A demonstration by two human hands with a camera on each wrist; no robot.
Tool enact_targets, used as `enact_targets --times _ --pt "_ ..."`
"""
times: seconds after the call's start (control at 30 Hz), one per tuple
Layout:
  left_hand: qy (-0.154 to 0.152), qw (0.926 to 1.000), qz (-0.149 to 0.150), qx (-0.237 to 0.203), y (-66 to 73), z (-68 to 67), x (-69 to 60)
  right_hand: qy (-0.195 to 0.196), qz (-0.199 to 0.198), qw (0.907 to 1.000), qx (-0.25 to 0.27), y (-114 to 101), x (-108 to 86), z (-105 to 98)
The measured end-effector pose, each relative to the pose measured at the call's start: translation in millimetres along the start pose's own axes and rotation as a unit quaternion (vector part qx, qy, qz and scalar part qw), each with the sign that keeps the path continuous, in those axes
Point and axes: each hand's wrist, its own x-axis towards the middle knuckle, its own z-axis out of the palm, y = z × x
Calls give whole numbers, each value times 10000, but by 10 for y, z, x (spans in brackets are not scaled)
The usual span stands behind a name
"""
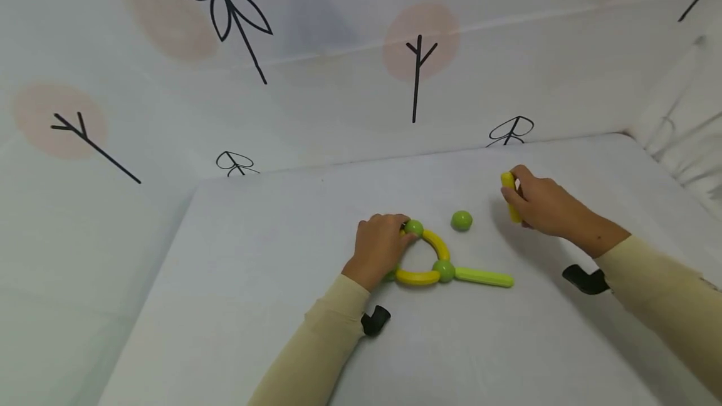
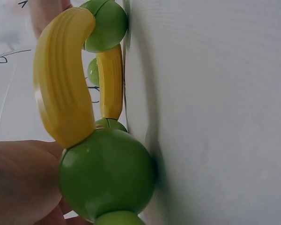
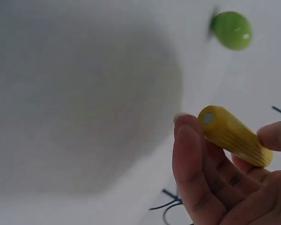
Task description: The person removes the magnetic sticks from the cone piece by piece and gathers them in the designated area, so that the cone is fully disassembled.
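My left hand [image 1: 376, 248] grips the left side of a ring of curved yellow rods [image 1: 417, 278] and green balls, its fingertips and thumb around the top green ball [image 1: 414, 227]. The hand hides part of the ring. From the ring's lower right ball [image 1: 445, 270], a straight light green rod [image 1: 484, 277] sticks out to the right. Above the table, my right hand [image 1: 544, 205] pinches a yellow rod [image 3: 239, 138] with a silver disc in its end. Between the hands lies a loose green ball [image 1: 462, 220], touching neither.
Everything lies on a white-covered table [image 1: 254, 255]. A pale wall covering [image 1: 338, 93] with black plant drawings rises behind it and on the left. Dark wrist mounts [image 1: 585, 279] stick out from both sleeves.
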Motion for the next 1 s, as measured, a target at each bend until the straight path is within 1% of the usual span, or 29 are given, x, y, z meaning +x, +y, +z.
enact_targets --times 0.1,0.2,0.33,0.43,0.53,0.73,0.83,0.93,1.0 --pt "-26 10000 -44 28 -14 8 11 -322 176 9993 -53 95 65 20" --pt "-62 9999 -81 4 -23 18 13 -515 324 9980 -169 151 121 53" --pt "-86 9999 -78 -89 -26 21 10 -622 538 9962 -293 184 177 85" --pt "-68 9999 -49 -67 -25 20 14 -625 685 9952 -325 206 211 105" --pt "-62 10000 -17 -12 -20 16 19 -594 739 9948 -366 228 233 121" --pt "-76 10000 -20 28 -8 -1 23 -467 568 9957 -557 265 256 129" --pt "-73 10000 -33 24 -11 0 25 -423 611 9950 -662 258 248 116" --pt "-68 10000 -41 -31 -15 3 24 -178 599 9949 -797 223 198 94" --pt "-64 10000 -33 -59 -20 7 22 125 467 9953 -836 165 136 88"
